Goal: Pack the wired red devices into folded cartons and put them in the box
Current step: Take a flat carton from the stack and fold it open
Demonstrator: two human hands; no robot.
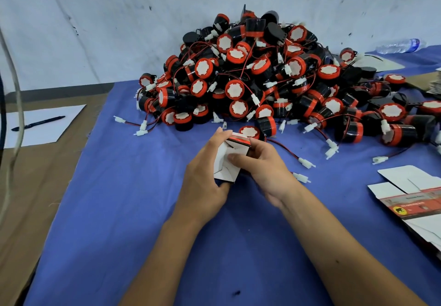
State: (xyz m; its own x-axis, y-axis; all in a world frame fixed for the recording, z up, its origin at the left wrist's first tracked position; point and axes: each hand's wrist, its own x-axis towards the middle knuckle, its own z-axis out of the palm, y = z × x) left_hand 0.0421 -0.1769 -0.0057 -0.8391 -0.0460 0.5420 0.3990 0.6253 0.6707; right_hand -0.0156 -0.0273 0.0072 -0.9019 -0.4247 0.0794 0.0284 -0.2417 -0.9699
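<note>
Scuffed white wall (pixel 107 19) behind a blue-clothed table (pixel 119 210).

Device pile (pixel 274 79) at back of surface (pixel 133 210), against wall (pixel 95 19). Carton (pixel 226 160) in front of pile, centre — left hand (pixel 205 174) on its left side, right hand (pixel 265 169) on its right. Flat cartons (pixel 410 198) at right edge. Paper sheet (pixel 40 124) far left, pen (pixel 38 123) on it. Bottle (pixel 401 45) lying behind pile, far right — loose connectors (pixel 306 162) between pile and hands.

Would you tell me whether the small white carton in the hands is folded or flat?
Folded: the small white carton has box shape, flaps showing.
</note>
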